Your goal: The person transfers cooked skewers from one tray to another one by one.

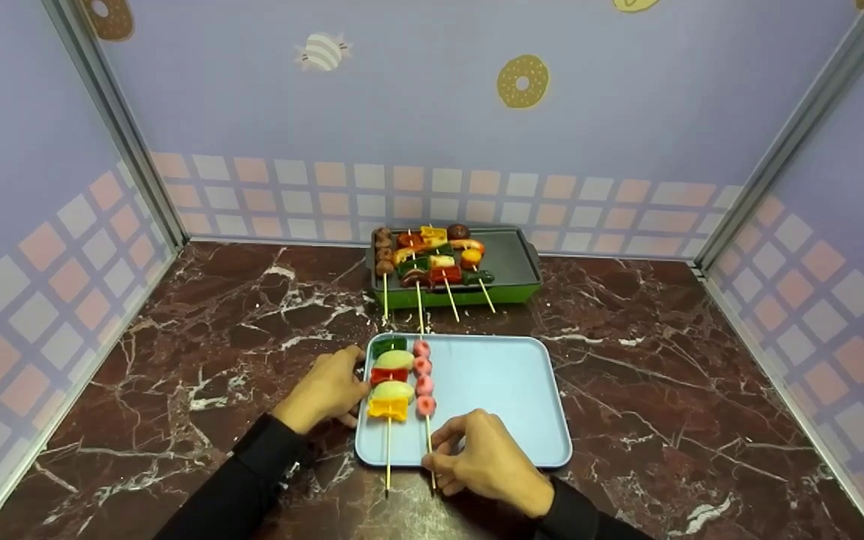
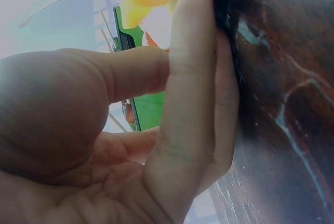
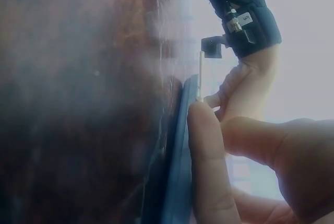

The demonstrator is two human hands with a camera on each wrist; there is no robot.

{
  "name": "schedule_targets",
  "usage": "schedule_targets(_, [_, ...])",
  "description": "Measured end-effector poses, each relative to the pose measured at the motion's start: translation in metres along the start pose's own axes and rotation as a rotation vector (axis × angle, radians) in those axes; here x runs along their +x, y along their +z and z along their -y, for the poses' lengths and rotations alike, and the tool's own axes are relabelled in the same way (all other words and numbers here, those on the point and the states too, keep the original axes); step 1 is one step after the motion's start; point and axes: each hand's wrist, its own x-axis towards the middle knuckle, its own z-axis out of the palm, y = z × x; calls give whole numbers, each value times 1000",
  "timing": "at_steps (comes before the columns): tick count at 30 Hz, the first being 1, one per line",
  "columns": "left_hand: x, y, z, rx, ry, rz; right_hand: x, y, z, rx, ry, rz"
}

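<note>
On the light blue tray (image 1: 488,397) lie two toy skewers side by side. The left vegetable skewer (image 1: 391,390) carries green, pale, red and yellow pieces; the other is a skewer of pink balls (image 1: 424,384). My right hand (image 1: 488,461) pinches the bare stick of the pink-ball skewer close to the tray's front rim. In the right wrist view, the stick (image 3: 201,75) juts past my fingertip. At the tray's left edge my left hand (image 1: 327,390) rests, fingertips against the rim. The left wrist view shows one straight finger (image 2: 193,67) touching that edge.
Behind the tray stands a green toy grill (image 1: 462,296) with a grey top, bearing several skewers on its left side, their sticks pointing forward. A dark marbled tabletop (image 1: 664,375) lies under everything. Patterned panels (image 1: 432,112) enclose the back and both sides.
</note>
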Motion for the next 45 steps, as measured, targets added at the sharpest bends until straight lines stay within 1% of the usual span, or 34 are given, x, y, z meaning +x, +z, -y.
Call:
schedule_targets(6, [1, 0, 0, 15, -12, -6, 0, -1, 1, 1, 1, 2])
schedule_targets(11, [2, 0, 0, 9, -5, -14, -1, -2, 2, -15, -1, 3])
schedule_targets(18, [1, 0, 0, 7, -6, -1, -1, -3, 3, -34, -10, 4])
schedule_targets(24, [0, 0, 0, 0, 12, -2, 0, -4, 2, -55, -19, -2])
schedule_targets(30, [0, 0, 0, -12, 9, 9, 1, -8, 3, -77, -28, -5])
schedule_targets(37, [0, 1, 1, 11, 12, -14, 3, -12, 5, -80, -53, -8])
schedule_targets(45, [0, 0, 0, 11, 20, -28, 6, -20, 7, -117, -77, -18])
